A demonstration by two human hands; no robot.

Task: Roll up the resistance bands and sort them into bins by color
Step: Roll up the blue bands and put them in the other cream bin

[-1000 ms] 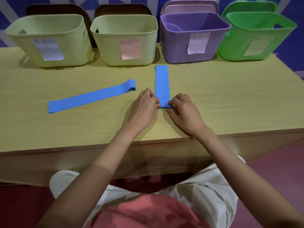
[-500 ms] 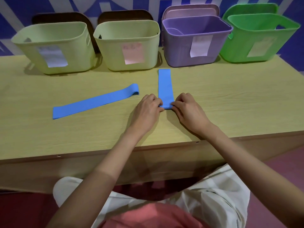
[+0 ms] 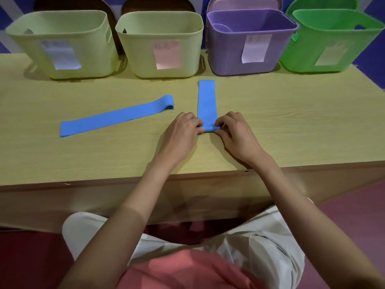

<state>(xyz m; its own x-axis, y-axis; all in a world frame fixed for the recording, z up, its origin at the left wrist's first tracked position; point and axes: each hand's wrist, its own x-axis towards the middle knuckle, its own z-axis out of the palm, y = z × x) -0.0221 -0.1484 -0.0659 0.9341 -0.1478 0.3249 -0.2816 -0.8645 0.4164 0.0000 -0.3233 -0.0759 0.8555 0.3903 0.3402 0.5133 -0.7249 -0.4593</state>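
A blue resistance band (image 3: 207, 101) lies lengthwise on the wooden table (image 3: 291, 122), running away from me. Its near end is curled into a small roll. My left hand (image 3: 181, 136) pinches the roll's left side and my right hand (image 3: 237, 134) pinches its right side. A second blue band (image 3: 116, 116) lies flat and slanted to the left, untouched. Along the table's back stand two pale green bins (image 3: 62, 24) (image 3: 160, 21), a purple bin (image 3: 250, 24) and a bright green bin (image 3: 337, 19), each with a paper label.
The table's front edge (image 3: 187, 180) runs just below my wrists. Behind the bins are two dark chair backs and a blue patterned wall. My knees sit under the table.
The roll at the band's near end has grown slightly and moved a little away from me, leaving a shorter flat part. Both hands followed it. The slanted band has not moved.
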